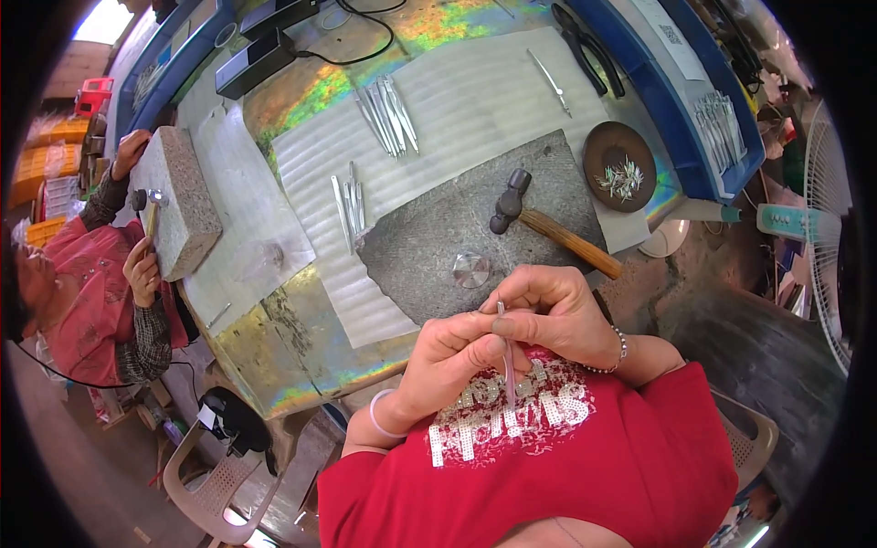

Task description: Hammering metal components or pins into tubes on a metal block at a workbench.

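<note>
Close to my chest, both my hands are closed around one slim silver metal piece (pixel 509 365), shaped like tweezers and held upright. My left hand (pixel 455 352) pinches it between thumb and fingers. Against its upper end press the thumb and fingertips of my right hand (pixel 553 315). Just beyond my hands is a dark stone slab (pixel 411 251) with a small round metal disc (pixel 471 269) on it. A ball-peen hammer (pixel 562 239) with a wooden handle lies across the slab's right side.
Slim metal pieces lie in two bundles, a larger one (pixel 387 117) and a smaller one (pixel 349 205). To the right are a brown dish (pixel 594 146) of metal slivers, pliers (pixel 585 50) and a blue bin (pixel 722 187). At left, a co-worker (pixel 100 292) holds a hammer over a stone block (pixel 187 201).
</note>
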{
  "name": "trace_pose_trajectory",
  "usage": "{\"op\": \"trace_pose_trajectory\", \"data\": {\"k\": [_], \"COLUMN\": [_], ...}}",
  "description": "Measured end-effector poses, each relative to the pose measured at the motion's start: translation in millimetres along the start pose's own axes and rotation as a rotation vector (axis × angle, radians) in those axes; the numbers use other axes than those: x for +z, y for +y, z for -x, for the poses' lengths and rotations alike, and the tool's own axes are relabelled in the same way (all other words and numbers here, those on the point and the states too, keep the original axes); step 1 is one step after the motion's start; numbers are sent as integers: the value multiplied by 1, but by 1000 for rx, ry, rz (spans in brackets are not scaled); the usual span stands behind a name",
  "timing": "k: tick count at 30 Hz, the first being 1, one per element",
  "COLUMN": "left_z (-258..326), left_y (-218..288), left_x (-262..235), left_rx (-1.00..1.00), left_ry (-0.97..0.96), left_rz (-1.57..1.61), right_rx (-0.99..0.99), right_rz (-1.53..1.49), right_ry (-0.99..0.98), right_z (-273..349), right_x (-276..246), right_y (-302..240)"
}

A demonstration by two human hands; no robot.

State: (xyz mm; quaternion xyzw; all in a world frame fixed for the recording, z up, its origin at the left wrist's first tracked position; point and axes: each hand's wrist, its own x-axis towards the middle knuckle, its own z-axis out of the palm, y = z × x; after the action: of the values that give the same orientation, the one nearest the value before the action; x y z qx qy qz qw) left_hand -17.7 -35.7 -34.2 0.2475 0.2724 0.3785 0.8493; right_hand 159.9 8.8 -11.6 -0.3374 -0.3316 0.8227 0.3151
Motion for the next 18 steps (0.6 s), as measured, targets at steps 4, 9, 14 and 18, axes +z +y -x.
{"op": "trace_pose_trajectory", "data": {"k": [4, 9, 14, 18], "left_z": [-3, -5, -4, -2], "left_y": [1, 1, 2, 2], "left_x": [2, 2, 4, 6], "left_rx": [18, 3, -16, 7], "left_ry": [13, 28, 63, 107], "left_rz": [4, 3, -8, -103], "right_rx": [7, -117, -132, -115], "right_rz": [11, 205, 186, 140], "right_ry": [36, 45, 16, -18], "right_z": [0, -2, -3, -2], "right_x": [0, -5, -6, -6], "right_y": [-2, -2, 0, -2]}}
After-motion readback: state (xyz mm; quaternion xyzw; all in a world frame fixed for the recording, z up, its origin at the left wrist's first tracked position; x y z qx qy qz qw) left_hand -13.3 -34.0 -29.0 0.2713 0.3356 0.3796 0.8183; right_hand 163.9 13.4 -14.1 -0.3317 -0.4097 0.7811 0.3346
